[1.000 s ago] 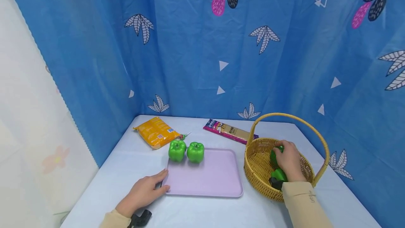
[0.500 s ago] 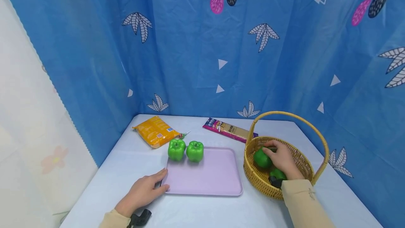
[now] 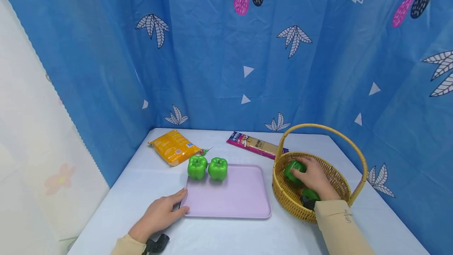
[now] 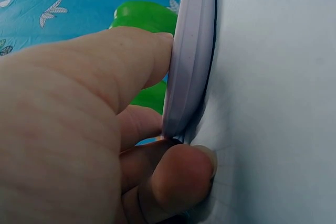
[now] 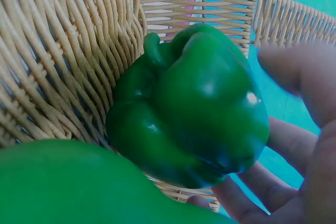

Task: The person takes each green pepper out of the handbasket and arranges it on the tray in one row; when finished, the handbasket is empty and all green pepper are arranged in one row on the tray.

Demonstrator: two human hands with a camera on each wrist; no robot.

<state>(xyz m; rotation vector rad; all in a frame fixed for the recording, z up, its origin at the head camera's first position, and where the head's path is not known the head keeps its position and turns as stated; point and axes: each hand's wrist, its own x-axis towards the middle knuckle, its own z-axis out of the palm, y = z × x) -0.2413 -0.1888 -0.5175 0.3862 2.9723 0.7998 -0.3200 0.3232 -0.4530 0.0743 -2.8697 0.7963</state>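
In the wicker basket (image 3: 283, 200), my right hand (image 3: 315, 176) is at a green bell pepper (image 3: 293, 172). In the right wrist view, the fingers (image 5: 289, 142) reach behind that pepper (image 5: 194, 108), and the blurred thumb stands slightly off its side. Their fingertips are partly hidden. Another green pepper (image 3: 310, 194) lies nearer me in the basket, partly covered by the wrist. My left hand (image 3: 161, 213) rests at the left front corner of the lilac tray (image 3: 244, 204), thumb and fingers touching its rim. Two green bell peppers (image 3: 197, 167) (image 3: 218, 169) stand on the tray's far left part.
An orange packet (image 3: 175, 147) and a small lollipop (image 3: 204, 151) lie behind the tray at left. A long purple and beige packet (image 3: 256, 145) lies at the back, its right end behind the basket. The tall basket handle (image 3: 325, 128) arches over. Blue curtains (image 3: 226, 70) enclose the table.
My right hand has moved left inside the basket, bringing the far pepper toward the left wall; the pepper has then turned. My left hand and the tray stay in place.
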